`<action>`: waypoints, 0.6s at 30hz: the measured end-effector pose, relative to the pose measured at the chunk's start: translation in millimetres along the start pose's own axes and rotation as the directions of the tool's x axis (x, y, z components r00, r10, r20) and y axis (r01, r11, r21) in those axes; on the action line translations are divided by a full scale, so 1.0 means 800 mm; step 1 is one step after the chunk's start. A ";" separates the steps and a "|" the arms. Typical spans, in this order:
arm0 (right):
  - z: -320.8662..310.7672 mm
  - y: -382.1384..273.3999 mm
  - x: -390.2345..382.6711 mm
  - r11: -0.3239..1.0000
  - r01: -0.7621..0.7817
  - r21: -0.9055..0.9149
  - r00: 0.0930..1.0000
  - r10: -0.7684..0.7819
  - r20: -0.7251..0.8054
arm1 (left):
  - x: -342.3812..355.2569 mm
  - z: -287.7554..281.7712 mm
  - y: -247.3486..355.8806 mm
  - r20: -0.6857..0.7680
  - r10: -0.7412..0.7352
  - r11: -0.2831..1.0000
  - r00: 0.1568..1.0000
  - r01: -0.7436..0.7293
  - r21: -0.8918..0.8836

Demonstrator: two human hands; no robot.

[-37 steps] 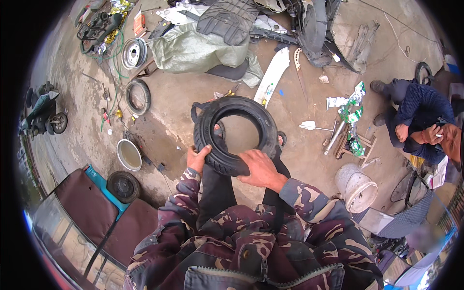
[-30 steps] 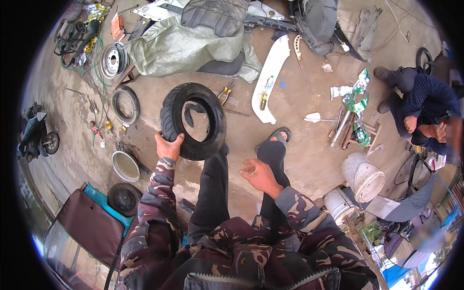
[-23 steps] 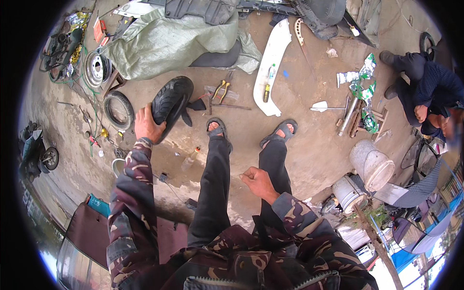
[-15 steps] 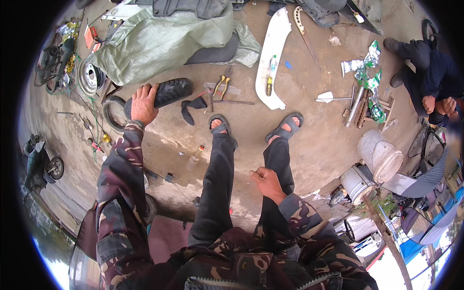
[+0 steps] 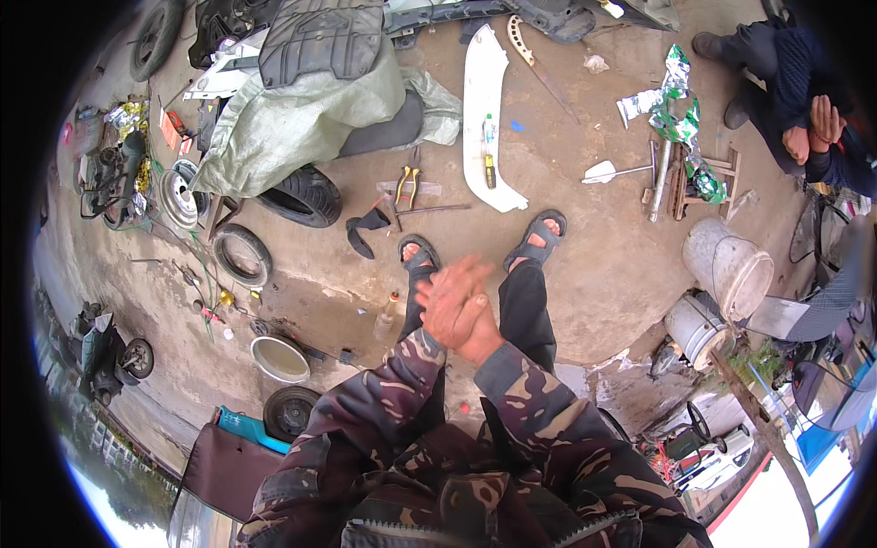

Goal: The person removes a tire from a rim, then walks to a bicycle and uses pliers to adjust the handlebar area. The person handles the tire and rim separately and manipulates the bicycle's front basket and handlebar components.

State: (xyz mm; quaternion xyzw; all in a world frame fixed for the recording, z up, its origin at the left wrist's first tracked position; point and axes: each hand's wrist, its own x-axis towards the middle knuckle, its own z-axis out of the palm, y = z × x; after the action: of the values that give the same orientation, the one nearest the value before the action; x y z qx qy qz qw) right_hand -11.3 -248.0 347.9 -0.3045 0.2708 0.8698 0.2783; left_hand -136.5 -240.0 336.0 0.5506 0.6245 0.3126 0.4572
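Observation:
My left hand [image 5: 446,306] and my right hand [image 5: 477,336] are pressed palm to palm in front of my legs. Their fingers look stretched out and are partly smeared by motion; nothing shows between them. Parts of the right fingers are hidden by the left hand. Beyond them on the ground are a black cloth strip [image 5: 361,239], yellow-handled pliers [image 5: 407,184] and a T-shaped metal bar [image 5: 429,211]. A thick black tyre [image 5: 313,198] lies at the edge of a pale green sheet [image 5: 265,137]. A small bottle [image 5: 385,320] stands left of my legs.
A white curved panel [image 5: 484,110] carries a screwdriver [image 5: 490,171]. A handsaw [image 5: 544,68] lies right of it. Two pails [image 5: 731,265] stand at right, near a seated person [image 5: 795,100]. At left are a thin tyre [image 5: 242,256], a wheel rim [image 5: 180,196] and a basin [image 5: 280,359].
My left hand has left the thick tyre and come right to meet my right hand, which has moved up and left. The tyre now sits differently, with its open side showing. The view has shifted.

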 end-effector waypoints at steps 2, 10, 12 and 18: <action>0.034 -0.006 -0.039 0.952 -0.005 -0.307 0.977 -0.060 -0.203 | -0.002 0.008 -0.036 -0.041 -0.088 0.994 0.995 0.090 0.057; 0.037 -0.045 -0.122 0.948 -0.041 -0.316 0.939 -0.071 -0.337 | -0.061 -0.048 -0.162 0.057 -0.675 0.728 0.736 0.676 -0.114; 0.006 -0.056 -0.122 0.965 0.012 -0.261 0.934 -0.104 -0.343 | -0.074 -0.044 -0.153 0.082 -0.697 0.703 0.712 0.702 -0.117; -0.047 -0.101 -0.148 0.980 0.038 -0.197 0.892 -0.122 -0.436 | -0.072 0.000 -0.142 0.183 -0.767 0.605 0.615 0.788 -0.117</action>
State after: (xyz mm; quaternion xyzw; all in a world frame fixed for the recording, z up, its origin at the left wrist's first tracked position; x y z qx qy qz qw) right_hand 133.4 -253.1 379.1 -0.5306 0.2332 0.7859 0.2152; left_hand -183.4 -318.9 247.2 0.1960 0.7426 0.1074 0.6314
